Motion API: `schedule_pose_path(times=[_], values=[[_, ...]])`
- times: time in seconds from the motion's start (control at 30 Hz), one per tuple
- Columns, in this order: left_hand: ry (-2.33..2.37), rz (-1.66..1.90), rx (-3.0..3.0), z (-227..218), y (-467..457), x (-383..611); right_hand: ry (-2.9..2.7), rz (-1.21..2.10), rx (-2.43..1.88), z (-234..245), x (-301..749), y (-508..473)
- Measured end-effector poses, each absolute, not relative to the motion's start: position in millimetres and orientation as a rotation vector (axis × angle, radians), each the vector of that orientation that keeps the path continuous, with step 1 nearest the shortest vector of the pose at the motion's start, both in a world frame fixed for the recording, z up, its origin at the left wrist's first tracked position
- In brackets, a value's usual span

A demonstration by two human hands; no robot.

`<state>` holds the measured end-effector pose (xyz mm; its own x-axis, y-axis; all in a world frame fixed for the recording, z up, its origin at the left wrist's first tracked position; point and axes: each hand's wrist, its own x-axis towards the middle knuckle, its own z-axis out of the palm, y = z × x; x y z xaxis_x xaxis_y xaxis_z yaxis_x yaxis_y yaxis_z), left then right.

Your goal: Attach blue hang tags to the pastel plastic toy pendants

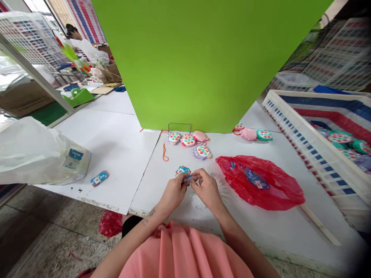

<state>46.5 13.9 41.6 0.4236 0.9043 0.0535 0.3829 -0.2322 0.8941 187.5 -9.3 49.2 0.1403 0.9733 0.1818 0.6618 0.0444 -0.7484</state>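
Observation:
My left hand point(176, 190) is closed, its thumb and fingers pinching a small blue printed card point(187, 178). Close against it, my right hand point(206, 188) pinches at the same card's right edge; anything finer between the fingertips is too small to make out. Just beyond the fingers lie more blue and orange cards point(182, 169). Past these, several small turtle-like toys with coloured dots rest on the white table, among them a purple one point(202, 152), a pink one point(188, 140) and a plain pink one face down point(200, 136). A loose orange cord loop point(165, 153) lies to their left.
An open red plastic bag point(278, 193) with blue cards stands right, beside a white crate point(315, 143) of toys. A tall green panel point(185, 65) rises behind. At left are a clear bag point(37, 154) and blue cards point(99, 178). A person point(75, 34) is in the background.

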Motion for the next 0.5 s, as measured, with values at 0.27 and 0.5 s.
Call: schedule_pose_path(times=[0.27,0.5], values=[[1.069,0.588,1.946,48.3,8.2,46.0,-1.649,0.398,-1.765,58.2,185.1,-12.0],[0.756,0.622,1.466,58.4,22.2,31.3,-1.226,1.129,-1.321,48.4,204.8,-4.1]])
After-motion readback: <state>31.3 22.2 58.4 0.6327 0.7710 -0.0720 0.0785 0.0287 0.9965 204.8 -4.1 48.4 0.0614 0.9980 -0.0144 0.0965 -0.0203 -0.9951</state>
